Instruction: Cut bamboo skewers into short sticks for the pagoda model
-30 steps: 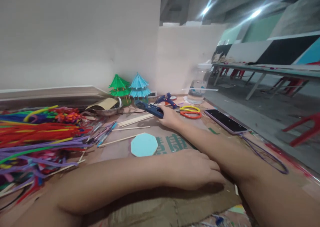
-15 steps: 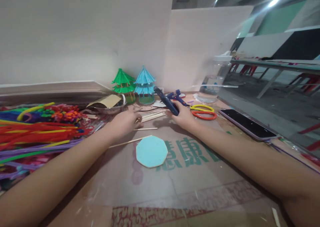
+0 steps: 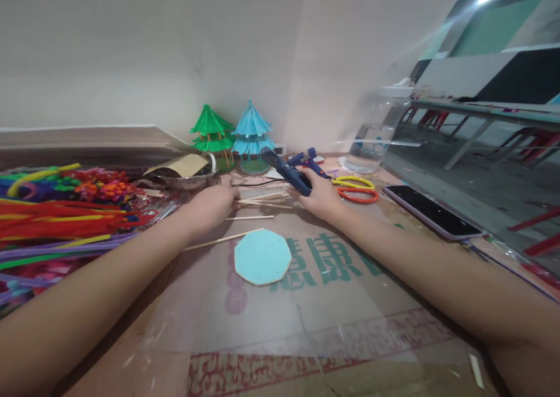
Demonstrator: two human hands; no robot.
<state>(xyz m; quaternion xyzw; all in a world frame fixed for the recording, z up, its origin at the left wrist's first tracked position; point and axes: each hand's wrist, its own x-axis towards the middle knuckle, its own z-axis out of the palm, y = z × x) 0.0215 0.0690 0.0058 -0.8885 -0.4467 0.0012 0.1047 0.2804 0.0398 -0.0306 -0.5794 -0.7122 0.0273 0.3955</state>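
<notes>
The right hand [image 3: 318,196] is gripping a dark blue handheld tool [image 3: 289,173] by its rear end, probably so the head is pointing clear of the palm. The left hand [image 3: 217,204] is bending over the ends of thin pale wooden sticks [image 3: 263,200]; whether it is pinching any, the view is not showing. 1 light-blue octagonal board [image 3: 262,257] is lying flat, nearer the person than the 2 hands.

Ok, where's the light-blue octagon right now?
In the head view, the light-blue octagon lies near the middle, on the near side of the wooden sticks and just left of the green printed characters.
</notes>
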